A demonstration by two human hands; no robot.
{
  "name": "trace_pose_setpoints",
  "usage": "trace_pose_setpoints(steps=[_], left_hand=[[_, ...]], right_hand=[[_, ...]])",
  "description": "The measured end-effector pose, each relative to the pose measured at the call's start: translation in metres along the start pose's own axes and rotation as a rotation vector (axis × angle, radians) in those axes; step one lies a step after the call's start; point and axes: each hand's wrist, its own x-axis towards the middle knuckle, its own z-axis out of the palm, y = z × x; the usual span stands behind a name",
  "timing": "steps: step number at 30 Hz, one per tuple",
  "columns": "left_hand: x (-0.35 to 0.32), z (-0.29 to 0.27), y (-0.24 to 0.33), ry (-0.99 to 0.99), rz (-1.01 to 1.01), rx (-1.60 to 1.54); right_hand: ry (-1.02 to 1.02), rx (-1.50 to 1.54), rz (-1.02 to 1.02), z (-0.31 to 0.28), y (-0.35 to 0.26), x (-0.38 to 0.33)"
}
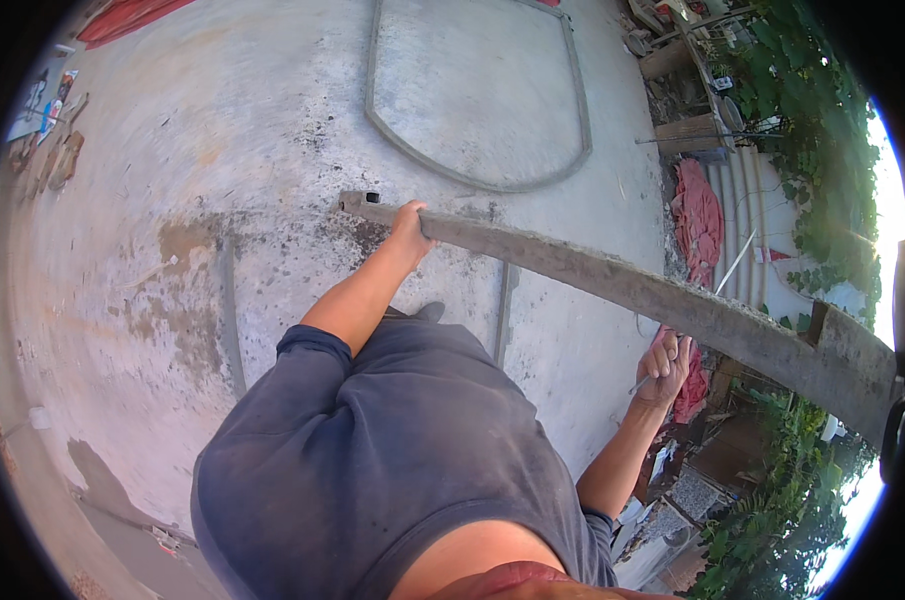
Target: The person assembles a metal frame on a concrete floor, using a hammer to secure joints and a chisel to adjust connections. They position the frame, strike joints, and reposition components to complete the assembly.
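Note:
A long grey beam (572,262), rough and concrete-like, slants across in front of me from the middle to the far right. It has a notched step near its right end and a dark slot at its left end. My left hand (409,238) is wrapped round the beam close to that left end. Below the beam on the right, my right hand (662,368) is closed round a thin metal rod (636,386); only a short piece of it sticks out. Whether the right hand also touches the beam, I cannot tell.
A curved grey frame (492,186) lies on the pale concrete floor (272,130) ahead. Red cloth (697,215), ribbed pipes (747,240), boards and leafy plants (802,100) line the right side. Worn wooden pieces (67,160) lie far left. Straight grey strips (230,310) run beside my legs.

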Motion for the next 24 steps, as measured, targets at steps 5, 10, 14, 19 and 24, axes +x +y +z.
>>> trace_pose_setpoints(steps=[5, 10, 14, 19, 24], left_hand=[[-0.003, -0.001, 0.013, 0.037, 0.012, 0.055], [0.010, 0.000, -0.011, 0.024, 0.011, 0.007], [0.000, 0.015, -0.005, 0.126, 0.019, -0.072], [-0.004, 0.019, -0.011, -0.008, 0.062, -0.128], [-0.023, 0.047, -0.006, 0.195, 0.051, -0.030]], right_hand=[[-0.122, -0.950, 0.390, 0.034, 0.059, -0.027], [0.213, -0.597, 0.164, -0.055, 0.062, 0.014], [0.120, -0.966, 0.478, 0.021, 0.091, -0.034], [0.215, -0.637, 0.244, -0.052, 0.079, -0.006], [-0.003, -1.048, 0.438, -0.023, 0.082, -0.043]])
